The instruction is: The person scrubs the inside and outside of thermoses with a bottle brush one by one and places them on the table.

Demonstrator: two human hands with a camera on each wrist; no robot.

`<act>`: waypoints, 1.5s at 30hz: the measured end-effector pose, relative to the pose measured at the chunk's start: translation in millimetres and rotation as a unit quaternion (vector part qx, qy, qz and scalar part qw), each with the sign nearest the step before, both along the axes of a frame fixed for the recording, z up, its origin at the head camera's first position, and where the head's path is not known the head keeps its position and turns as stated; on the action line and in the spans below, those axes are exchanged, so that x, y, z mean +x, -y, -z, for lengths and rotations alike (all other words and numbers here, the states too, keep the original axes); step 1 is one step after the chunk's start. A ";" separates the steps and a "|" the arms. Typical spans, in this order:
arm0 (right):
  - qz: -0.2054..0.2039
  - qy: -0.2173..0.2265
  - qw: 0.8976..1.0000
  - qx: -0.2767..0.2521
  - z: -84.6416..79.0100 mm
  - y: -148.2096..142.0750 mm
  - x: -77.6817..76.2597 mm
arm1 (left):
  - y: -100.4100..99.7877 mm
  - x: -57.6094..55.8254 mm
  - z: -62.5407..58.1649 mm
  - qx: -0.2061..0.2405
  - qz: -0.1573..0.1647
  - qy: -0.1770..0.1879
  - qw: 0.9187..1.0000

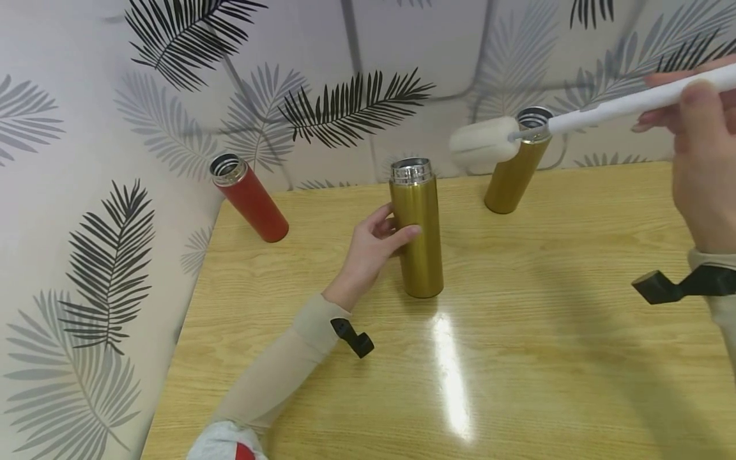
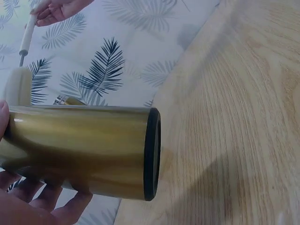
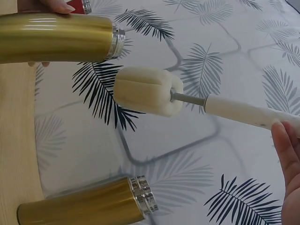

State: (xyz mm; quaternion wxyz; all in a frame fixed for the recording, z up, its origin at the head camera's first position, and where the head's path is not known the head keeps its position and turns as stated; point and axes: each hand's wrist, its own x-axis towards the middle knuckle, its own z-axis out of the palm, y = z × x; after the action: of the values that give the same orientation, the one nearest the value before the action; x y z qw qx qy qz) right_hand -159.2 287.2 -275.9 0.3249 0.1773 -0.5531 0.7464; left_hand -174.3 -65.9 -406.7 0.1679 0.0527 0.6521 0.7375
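My left hand [image 1: 368, 252] grips a gold vacuum flask [image 1: 422, 262] around its middle, thumb across the front. The flask is roughly upright and has no lid, its shiny steel neck showing at the top. In the left wrist view its black-edged base [image 2: 152, 154] is visible. Up at the right, my right hand [image 1: 704, 153] holds a bottle brush [image 1: 627, 105] by its white handle. The brush's cream sponge head [image 3: 145, 90] points left and is outside the gold flask, apart from its mouth.
A second gold flask [image 1: 514, 176], lidless, stands behind the brush near the table's back edge. At the back left stands an open red flask [image 1: 255, 204]. The wooden table [image 1: 517, 358] meets a leaf-patterned wall covering [image 1: 322, 38] at the back and left.
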 end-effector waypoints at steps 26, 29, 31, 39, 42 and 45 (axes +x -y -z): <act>-0.178 0.030 0.978 -0.104 37.3 9.1 24.8 | -1.2 -3.1 -3.3 0.005 0.008 0.048 0.999; -0.143 0.044 0.988 -0.031 42.8 2.6 27.5 | 0.1 -3.0 -4.9 0.016 0.020 0.057 0.998; -0.123 0.057 0.991 0.003 46.5 -2.3 29.8 | 1.4 -3.3 -5.5 0.024 0.028 0.060 0.998; 0.019 0.168 0.955 0.243 53.8 -19.5 36.7 | 7.1 -7.1 -1.4 0.057 0.049 0.063 0.995; 0.067 0.184 0.920 0.340 56.2 -22.5 37.6 | 8.0 -8.7 -0.3 0.069 0.054 0.065 0.994; 0.099 0.167 0.886 0.422 60.7 -25.9 35.9 | 8.3 -9.7 0.2 0.075 0.057 0.065 0.993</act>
State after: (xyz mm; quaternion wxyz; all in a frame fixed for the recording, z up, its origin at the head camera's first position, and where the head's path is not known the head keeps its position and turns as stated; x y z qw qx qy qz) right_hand -123.4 313.2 -336.6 0.1939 0.1146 -0.8765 0.4254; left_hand -184.0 -74.2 -406.9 0.2469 0.0541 0.5785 0.7755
